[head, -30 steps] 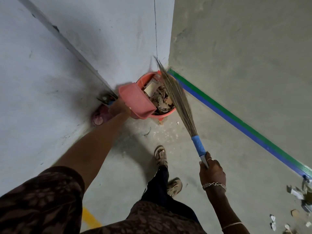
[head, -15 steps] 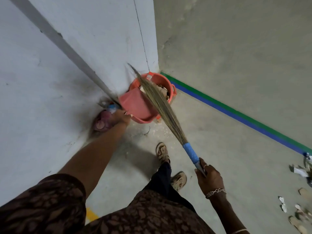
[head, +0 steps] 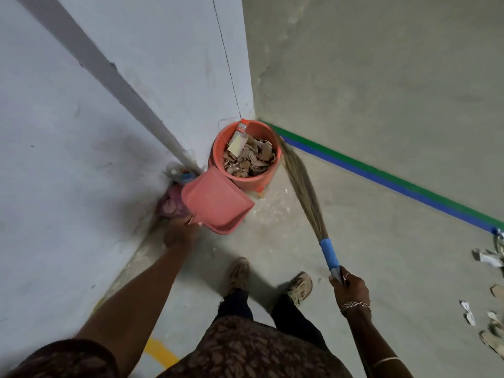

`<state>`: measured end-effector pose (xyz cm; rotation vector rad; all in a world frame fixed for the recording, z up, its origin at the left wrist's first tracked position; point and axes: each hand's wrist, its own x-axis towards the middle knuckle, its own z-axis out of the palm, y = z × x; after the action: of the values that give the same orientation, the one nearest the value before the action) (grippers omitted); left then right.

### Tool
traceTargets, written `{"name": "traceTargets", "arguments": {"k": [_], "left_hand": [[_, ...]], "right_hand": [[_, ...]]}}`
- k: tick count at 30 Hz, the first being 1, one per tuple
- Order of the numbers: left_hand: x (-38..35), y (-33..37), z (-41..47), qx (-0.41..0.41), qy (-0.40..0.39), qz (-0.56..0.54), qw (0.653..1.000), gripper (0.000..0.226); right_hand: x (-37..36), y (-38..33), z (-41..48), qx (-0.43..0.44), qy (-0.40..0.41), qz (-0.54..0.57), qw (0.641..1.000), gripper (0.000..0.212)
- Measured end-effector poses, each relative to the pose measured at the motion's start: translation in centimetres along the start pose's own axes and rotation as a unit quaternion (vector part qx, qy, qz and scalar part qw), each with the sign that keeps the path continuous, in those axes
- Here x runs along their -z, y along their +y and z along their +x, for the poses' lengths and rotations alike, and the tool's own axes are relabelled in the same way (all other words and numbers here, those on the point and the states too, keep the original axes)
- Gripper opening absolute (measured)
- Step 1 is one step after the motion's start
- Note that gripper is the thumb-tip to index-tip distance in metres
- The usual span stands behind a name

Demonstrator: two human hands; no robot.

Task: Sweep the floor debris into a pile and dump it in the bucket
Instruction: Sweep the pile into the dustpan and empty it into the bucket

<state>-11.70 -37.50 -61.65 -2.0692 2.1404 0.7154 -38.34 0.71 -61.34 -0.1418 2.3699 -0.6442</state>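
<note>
Bucket (head: 255, 182): floor corner, against wall, part-filled with scraps. Dustpan (head: 215, 203): empty, beside bucket, gripped by left hand (head: 178, 233). Broom (head: 302, 186): clasped in right hand (head: 350, 289). Debris (head: 486, 256): floor's right edge, unswept. Risk: bristles catching rim, likely tipping bucket.

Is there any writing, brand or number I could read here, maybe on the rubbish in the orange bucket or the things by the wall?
None legible.
Red-and-white wrapper at the rim of the round orange plastic bucket: print too blurred to read.
Pink round container by the pale wall: blurred, no readable label.
Pink plastic dustpan, grass broom with blue-taped handle: no markings seen.
Green and blue floor tape: plain, no words.
</note>
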Motion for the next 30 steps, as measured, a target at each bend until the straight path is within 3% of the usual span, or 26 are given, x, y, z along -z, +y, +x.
{"name": "traceTargets", "arguments": {"k": [5,9,12,17,22,25,30], "left_hand": [[-0.9,-6.5,-1.3,0.001,-0.048,0.032,0.998,0.043],[-1.4,-9.4,-0.2,-0.024,-0.057,0.036,0.997,0.037],[-2.4,-11.3,1.4,-0.036,-0.054,0.04,0.997,0.043],[-4.2,-13.5,5.1,-0.048,-0.064,0.024,0.997,0.054],[-5.1,-13.6,6.9,-0.077,-0.093,0.068,0.99,0.042],[-5.0,-13.6,7.5,-0.115,-0.102,0.096,0.983,0.045],[-6.1,-13.1,8.9,-0.138,-0.149,0.056,0.978,0.058]], "right_hand": [[-3.3,2.8,2.7,-0.094,-0.009,-0.015,0.995,0.029],[-8.7,5.3,6.5,-0.114,-0.062,-0.023,0.991,0.03],[-12.9,2.2,6.4,-0.107,-0.116,-0.03,0.987,0.018],[-21.0,-3.4,7.4,-0.121,-0.215,-0.042,0.968,0.027],[-27.1,-5.9,9.2,-0.181,-0.259,-0.032,0.948,0.034],[-27.7,-5.1,9.1,-0.244,-0.241,0.015,0.939,0.032],[-24.2,-5.0,7.4,-0.321,-0.096,0.17,0.927,0.013]]}}
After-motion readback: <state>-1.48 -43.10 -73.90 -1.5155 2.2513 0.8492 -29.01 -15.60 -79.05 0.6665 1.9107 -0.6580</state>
